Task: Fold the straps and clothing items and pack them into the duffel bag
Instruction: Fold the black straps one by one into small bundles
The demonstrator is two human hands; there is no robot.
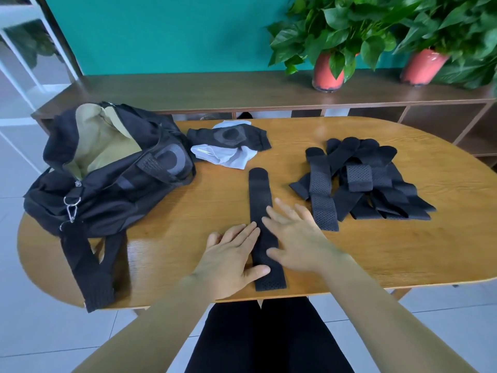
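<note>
Oval wooden table [376, 251]: my left hand [231, 254] and right hand [295, 238] lie flat-fingered, gripping nothing, on one perforated strap [259, 192], I reckon smoothing it for folding; open duffel bag [121, 189] sits left.

A single wide-angle view, worn on the head; it faces forward and steeply down across the table [376, 259]; the left hand [231, 261] and right hand [298, 240] sit near the lens, low of centre; the bag [113, 184] lies at left; the shelf [242, 90] and wall [161, 36] fill the top; the person's lap [269, 340] shows at the bottom edge.
</note>
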